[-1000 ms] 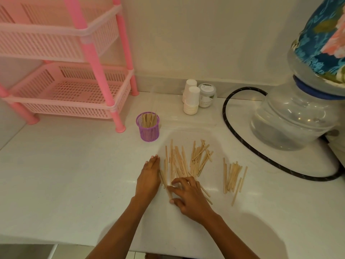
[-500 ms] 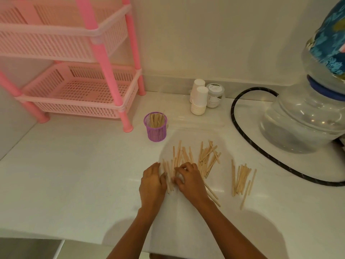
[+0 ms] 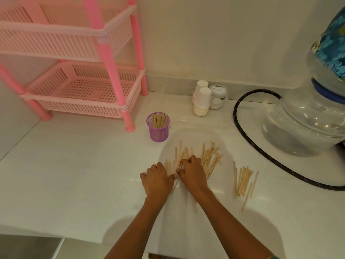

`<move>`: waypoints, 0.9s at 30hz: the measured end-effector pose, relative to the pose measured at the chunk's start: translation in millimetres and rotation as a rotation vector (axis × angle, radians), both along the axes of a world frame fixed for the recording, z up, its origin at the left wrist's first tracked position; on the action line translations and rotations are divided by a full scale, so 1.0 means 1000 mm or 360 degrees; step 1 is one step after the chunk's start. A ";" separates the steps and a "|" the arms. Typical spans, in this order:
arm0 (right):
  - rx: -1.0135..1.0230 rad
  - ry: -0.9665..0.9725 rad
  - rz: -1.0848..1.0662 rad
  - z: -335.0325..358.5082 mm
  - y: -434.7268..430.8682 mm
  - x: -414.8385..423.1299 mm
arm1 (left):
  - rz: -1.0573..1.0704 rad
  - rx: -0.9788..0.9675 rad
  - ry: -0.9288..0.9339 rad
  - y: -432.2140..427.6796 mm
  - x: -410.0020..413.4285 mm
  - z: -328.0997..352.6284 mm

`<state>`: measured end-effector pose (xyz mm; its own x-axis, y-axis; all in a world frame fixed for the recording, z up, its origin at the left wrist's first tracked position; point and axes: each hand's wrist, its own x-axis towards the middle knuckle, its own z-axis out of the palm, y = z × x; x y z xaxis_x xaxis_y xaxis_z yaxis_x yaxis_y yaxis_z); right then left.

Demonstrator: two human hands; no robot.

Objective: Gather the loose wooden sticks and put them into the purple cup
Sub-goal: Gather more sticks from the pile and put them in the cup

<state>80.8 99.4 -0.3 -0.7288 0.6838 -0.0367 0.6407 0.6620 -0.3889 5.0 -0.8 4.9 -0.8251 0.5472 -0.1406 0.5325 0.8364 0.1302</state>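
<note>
The main pile of sticks [image 3: 209, 157] is spread on the white bench [image 3: 74, 174], a little in front of and to the right of the purple cup [image 3: 158, 130]. The cup is standing upright, near the pile but not touching it, and some sticks are already standing inside it. A strip of open bench is seen between the cup's base and the far tips of the pile.

The right hand [image 3: 193, 173] is laid on the near left part of the pile. Its grip is closed, with the fingers curled over several sticks. The left hand [image 3: 157, 181] is placed just beside it, at the left edge of the pile, with curled fingers. It cannot be told whether its grip is clamped on any stick. The two thumbs are almost touching.

A smaller pile of sticks [image 3: 242, 182] is lying apart on the right, between the main pile and the black hose [image 3: 261, 152], which curves round toward the water bottle [image 3: 308, 124]. Behind, near the wall, stacked white cups [image 3: 201, 101] and a jar [image 3: 217, 98] are set. The pink rack [image 3: 84, 94] is standing to the left of the cup, and one of its feet is near the cup. To the left of the hands, open bench reaches to the front edge.
</note>
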 end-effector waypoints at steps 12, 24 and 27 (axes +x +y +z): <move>-0.0034 0.0096 0.0074 0.017 0.044 -0.033 | -0.0033 0.0079 -0.0230 0.001 0.018 0.010; 0.0055 -0.0142 0.0440 0.009 0.050 -0.044 | 0.0023 0.0260 -0.0413 0.003 0.024 0.014; 0.0021 -0.0128 0.0517 0.005 0.036 -0.032 | 0.0065 0.0321 -0.0481 0.004 0.023 0.013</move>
